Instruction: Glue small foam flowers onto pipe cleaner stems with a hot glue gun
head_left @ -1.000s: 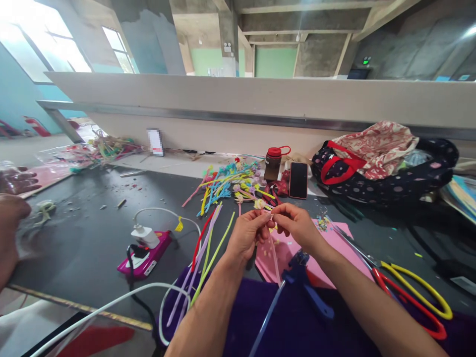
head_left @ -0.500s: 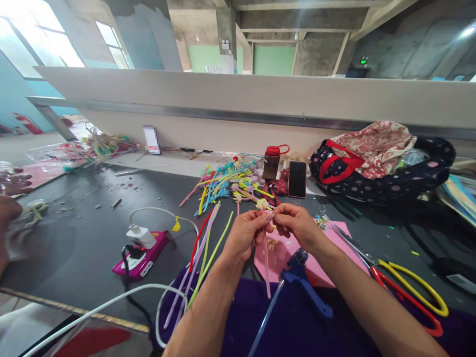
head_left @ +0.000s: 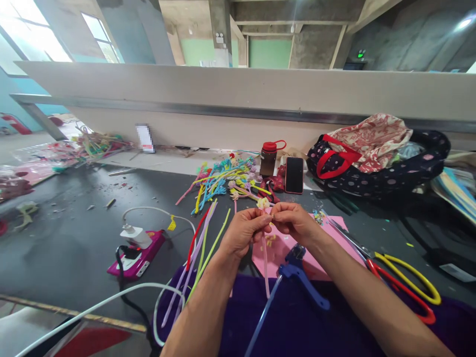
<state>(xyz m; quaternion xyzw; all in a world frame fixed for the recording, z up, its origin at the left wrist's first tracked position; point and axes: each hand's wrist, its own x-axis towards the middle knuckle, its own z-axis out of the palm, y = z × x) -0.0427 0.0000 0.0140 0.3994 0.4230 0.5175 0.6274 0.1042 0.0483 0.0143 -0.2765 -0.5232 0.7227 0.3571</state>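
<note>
Over the pink sheet, my left hand is closed in a pinch around a pink pipe cleaner, which hangs down below the fingers. A pale yellow flower-like piece shows just beyond the fingertips; whether it is joined to the pink stem is unclear. Touching the left fingertips, my right hand is also pinched, and what it grips is too small to make out. Below the hands lies a blue glue gun with a long bluish glue stick. Small yellow bits rest on the sheet.
Loose pipe cleaners lie left of my arms, near a magenta power strip and white cable. Behind is a colourful pipe-cleaner pile, a bottle and a phone. Scissors and a dark bag are right.
The pink pipe cleaner's lower end has swung left, away from the glue gun. My hands stay pinched together. The view has shifted slightly, and the other person's hand at far left has mostly left it.
</note>
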